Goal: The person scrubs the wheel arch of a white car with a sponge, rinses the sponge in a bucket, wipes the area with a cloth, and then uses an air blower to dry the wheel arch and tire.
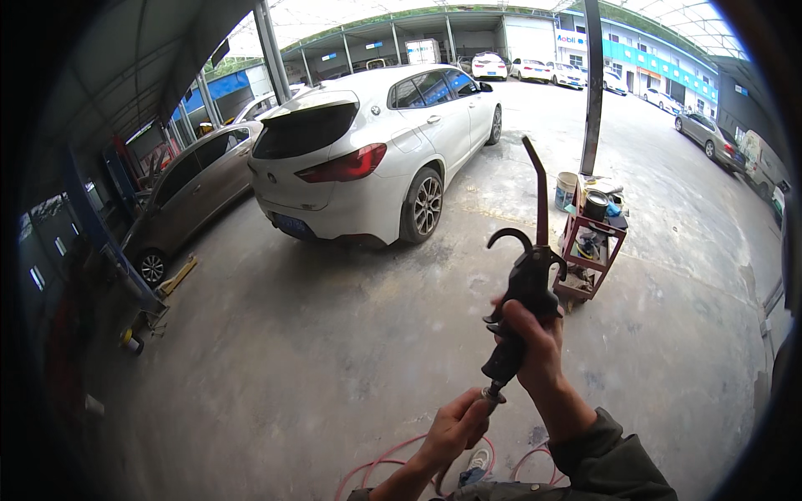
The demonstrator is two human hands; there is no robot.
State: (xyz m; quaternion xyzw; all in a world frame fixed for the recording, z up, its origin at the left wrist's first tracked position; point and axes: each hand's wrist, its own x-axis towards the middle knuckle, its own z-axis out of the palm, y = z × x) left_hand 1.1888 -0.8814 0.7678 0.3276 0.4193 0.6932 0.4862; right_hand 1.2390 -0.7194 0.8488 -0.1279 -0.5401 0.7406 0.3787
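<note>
My right hand [539, 341] grips the black body of an air blow gun [529, 282], held upright with its long, bent, dark red nozzle pointing up and a curved hook at its top. Just below, my left hand [457, 423] is closed around the metal hose coupling [493, 394] at the base of the gun's handle. A red air hose [382, 462] lies in loops on the floor by my shoe [479, 460]. Part of a hose hangs under my left hand; how it joins the coupling is hidden by the fingers.
A white BMW car [382, 156] stands ahead, with a grey-brown car [194, 181] on its left. At right, a dark red tool cart [592, 250] holds cans and supplies beside a steel post [591, 94] and a white bucket [566, 190]. A blue lift post [113, 219] rises at left.
</note>
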